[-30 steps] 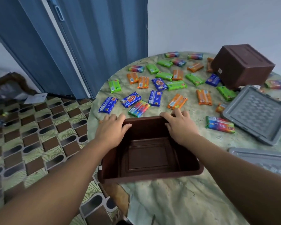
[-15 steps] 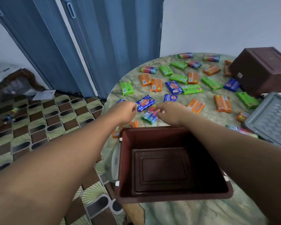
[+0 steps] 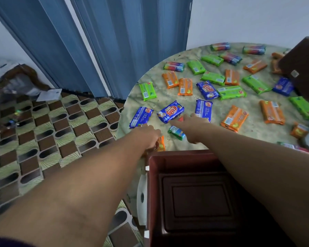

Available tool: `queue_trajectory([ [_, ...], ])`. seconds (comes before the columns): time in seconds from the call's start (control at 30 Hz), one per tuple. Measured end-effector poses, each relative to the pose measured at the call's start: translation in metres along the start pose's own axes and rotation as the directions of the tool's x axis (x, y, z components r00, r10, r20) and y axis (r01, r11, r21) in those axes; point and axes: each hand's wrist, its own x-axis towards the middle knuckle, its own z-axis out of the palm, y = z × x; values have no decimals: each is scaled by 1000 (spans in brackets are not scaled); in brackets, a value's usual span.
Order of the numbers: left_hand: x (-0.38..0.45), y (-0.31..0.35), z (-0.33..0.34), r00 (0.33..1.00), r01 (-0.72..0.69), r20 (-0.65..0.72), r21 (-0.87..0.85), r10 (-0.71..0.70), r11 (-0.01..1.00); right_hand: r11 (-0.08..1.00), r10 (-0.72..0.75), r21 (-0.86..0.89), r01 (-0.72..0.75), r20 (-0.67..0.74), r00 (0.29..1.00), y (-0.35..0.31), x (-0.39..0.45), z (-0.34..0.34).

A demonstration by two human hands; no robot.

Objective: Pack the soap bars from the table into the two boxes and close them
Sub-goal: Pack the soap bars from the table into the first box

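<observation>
head view is showing soap bars (image 3: 171, 111) lying scattered in green, orange, blue and striped wrappers over the round table (image 3: 253, 139), with a blue folding door (image 3: 96, 41) standing behind and a patterned floor (image 3: 43, 131) lying to the left. the left hand (image 3: 148, 135) is reaching over an orange bar (image 3: 161, 143) and the right hand (image 3: 191, 127) over a striped bar (image 3: 177, 132), though i cannot tell whether either is gripping. the near box (image 3: 200, 198) is sitting open with nothing in it, while a second box (image 3: 303, 68) is resting at the far right.
</observation>
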Motion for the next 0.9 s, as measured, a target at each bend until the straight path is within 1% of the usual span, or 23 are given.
queue_trajectory([
  [0.07,3,-3,3,999,-31,-10,-13,31,999,999,20,-35,-20,8,1000,-3,6,2],
  [0.2,4,-3,-2,1000,-23,-15,-140,21,990,994,52,-94,-52,4,999,-8,17,5],
  [0.27,4,-3,-3,999,-4,-47,-200,-5,980,989,33,-140,-40,-48,998,-8,18,4],
  [0.33,5,-3,-3,994,11,-101,-271,-40,962,983,-2,-180,-24,-146,989,-5,17,4],
  [0.4,1,0,-6,982,16,-172,-328,-77,945,993,-2,-116,-25,-227,974,0,10,7],
  [0.43,-1,0,-9,976,21,-195,-347,-94,938,999,14,-35,-23,-247,969,3,8,7],
  [0.5,-4,1,-16,962,7,-250,-384,-111,923,978,78,209,-15,-293,953,7,-2,5],
  [0.57,-11,4,-24,935,-13,-333,-377,-122,926,926,143,377,22,-403,904,11,-19,1],
  [0.63,-22,10,-31,904,4,-402,-336,-147,942,913,180,404,60,-531,828,15,-37,-2],
  [0.7,-35,18,-39,882,14,-442,-319,-162,948,923,196,381,52,-584,788,15,-54,-7],
  [0.8,-58,34,-43,828,-18,-537,-319,-165,948,922,219,386,24,-572,790,13,-82,-10],
  [0.9,-83,51,-36,768,-46,-623,-281,-146,959,902,226,429,37,-543,809,8,-111,-4],
])
